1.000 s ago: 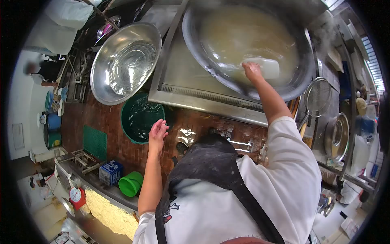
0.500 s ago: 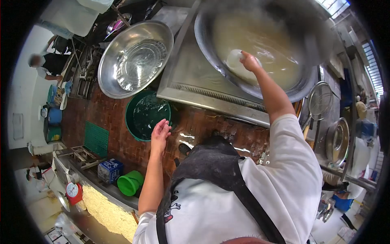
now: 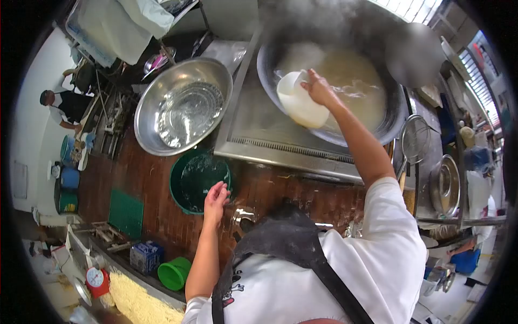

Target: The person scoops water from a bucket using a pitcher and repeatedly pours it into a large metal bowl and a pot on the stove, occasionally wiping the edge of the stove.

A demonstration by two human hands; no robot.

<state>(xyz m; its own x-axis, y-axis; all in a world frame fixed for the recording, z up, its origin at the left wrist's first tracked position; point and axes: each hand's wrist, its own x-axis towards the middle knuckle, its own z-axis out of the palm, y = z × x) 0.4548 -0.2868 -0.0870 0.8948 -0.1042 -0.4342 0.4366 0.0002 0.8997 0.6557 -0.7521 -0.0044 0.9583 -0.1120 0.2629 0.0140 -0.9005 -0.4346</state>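
My right hand (image 3: 322, 90) is closed on a white plastic pitcher (image 3: 302, 102), gripping it at its upper side. The pitcher hangs tilted over the near-left rim of a large metal wok (image 3: 396, 125) full of cloudy, steaming liquid (image 3: 359, 81). Over the near edge of a dark green tub of water (image 3: 186, 202), my left hand (image 3: 217, 198) is held with nothing in it, its fingers loosely bent and apart. A wide steel basin (image 3: 148, 121) with clear water stands left of the stove.
The steel stove top (image 3: 259, 121) has a slotted front edge. A wire strainer (image 3: 415, 139) and a metal bowl (image 3: 445, 186) are at right. Behind me are a lime-green bucket (image 3: 174, 274), a red scale (image 3: 97, 281) and yellow noodles (image 3: 140, 297). Another person (image 3: 67, 105) is at far left.
My right hand has lifted the pitcher up out of the liquid and to the left. My left hand stays near the green tub. The whole view has shifted a little.
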